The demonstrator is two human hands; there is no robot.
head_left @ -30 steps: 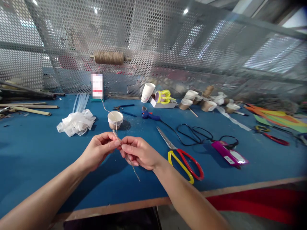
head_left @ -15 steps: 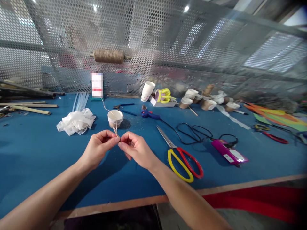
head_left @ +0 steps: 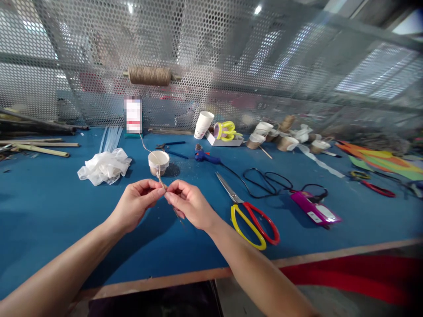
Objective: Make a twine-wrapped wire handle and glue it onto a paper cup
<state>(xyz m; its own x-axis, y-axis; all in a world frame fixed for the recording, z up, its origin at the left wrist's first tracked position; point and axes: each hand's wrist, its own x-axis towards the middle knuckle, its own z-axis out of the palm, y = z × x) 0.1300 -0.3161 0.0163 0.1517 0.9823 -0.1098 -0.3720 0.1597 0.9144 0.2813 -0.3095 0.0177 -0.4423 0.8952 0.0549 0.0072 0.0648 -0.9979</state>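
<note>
Twine runs from a small paper cup down to my fingers, close in front of the cup. My left hand pinches the twine between thumb and forefinger. Fingertip to fingertip with it, my right hand is closed on the same twine, and a thin loose end shows below its fingers. The cup stands upright, with white cloth-like trim around its upper part. Another length of twine leads from the cup back towards the mesh. Exactly how the strands cross is hidden by my fingertips.
Crumpled white fabric lies left of the cup. Large scissors rest right of my hands, with a blue glue gun and its cord behind. Pliers lie beyond the cup. A twine spool hangs on the mesh. A purple device sits right.
Both hands stay pinched on the twine. My right hand has shifted very slightly to the right, and a loose end now shows below it. The cup stays in place.
</note>
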